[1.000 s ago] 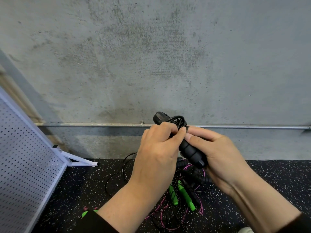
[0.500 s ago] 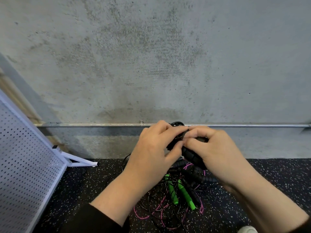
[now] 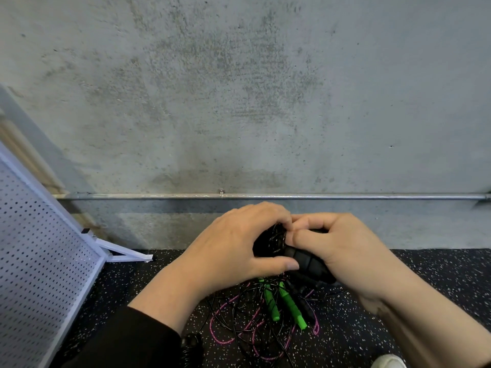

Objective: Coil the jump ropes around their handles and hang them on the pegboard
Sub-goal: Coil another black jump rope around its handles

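Observation:
A black jump rope (image 3: 295,257) with ribbed handles and cord wound round them sits between both hands. My left hand (image 3: 233,251) curls over the coiled end, thumb underneath. My right hand (image 3: 337,248) grips the handles from the right, its fingers pinching at the top of the coil. Below on the floor lies a tangle of ropes: green handles (image 3: 289,306), pink cord (image 3: 225,314) and black cord. The white pegboard (image 3: 39,261) leans at the left.
A grey concrete wall (image 3: 239,102) stands ahead, with a metal pipe (image 3: 372,196) running along its base. The pegboard's white foot (image 3: 125,254) rests on the black speckled floor (image 3: 438,274). A white shoe tip (image 3: 388,362) shows at bottom right.
Both hands have dropped lower and closed tighter round the black rope. The handle end and loop that stuck out above the fingers are now covered.

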`<state>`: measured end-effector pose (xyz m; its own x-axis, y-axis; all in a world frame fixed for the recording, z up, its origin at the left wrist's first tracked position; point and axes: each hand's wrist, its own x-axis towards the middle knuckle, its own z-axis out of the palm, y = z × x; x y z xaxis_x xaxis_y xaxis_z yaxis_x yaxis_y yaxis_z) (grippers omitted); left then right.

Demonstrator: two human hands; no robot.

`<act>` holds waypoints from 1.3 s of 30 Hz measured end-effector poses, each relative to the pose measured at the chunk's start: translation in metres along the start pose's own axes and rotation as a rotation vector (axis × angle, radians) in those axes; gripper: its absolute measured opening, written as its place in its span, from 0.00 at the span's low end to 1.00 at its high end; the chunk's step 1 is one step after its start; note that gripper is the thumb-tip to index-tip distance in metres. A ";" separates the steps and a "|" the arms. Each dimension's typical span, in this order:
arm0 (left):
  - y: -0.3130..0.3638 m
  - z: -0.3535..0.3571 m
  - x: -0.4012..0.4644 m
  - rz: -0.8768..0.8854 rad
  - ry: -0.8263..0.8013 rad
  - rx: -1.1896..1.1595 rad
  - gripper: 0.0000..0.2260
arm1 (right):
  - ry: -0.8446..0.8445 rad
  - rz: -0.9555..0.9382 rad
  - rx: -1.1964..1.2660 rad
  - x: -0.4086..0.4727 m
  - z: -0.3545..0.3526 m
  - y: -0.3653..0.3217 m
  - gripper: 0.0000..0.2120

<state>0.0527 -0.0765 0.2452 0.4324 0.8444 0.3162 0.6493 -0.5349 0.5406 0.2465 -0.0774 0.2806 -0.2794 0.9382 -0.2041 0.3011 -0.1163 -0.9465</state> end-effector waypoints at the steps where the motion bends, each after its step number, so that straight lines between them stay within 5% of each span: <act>1: 0.000 -0.001 0.000 0.000 -0.006 0.005 0.19 | -0.012 0.003 0.016 -0.001 0.000 0.000 0.06; 10: 0.001 0.006 -0.002 0.030 0.148 0.130 0.17 | 0.082 -0.135 -0.199 0.004 0.001 -0.002 0.09; 21: 0.005 0.007 0.002 -0.094 -0.045 0.222 0.22 | 0.187 -0.099 -0.247 0.006 0.007 0.007 0.11; 39: 0.006 0.005 -0.003 -0.087 0.031 0.143 0.14 | 0.177 -0.028 -0.118 0.005 0.013 0.007 0.09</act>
<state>0.0587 -0.0821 0.2438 0.3528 0.8869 0.2983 0.7666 -0.4568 0.4513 0.2351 -0.0776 0.2694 -0.1280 0.9843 -0.1216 0.4035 -0.0603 -0.9130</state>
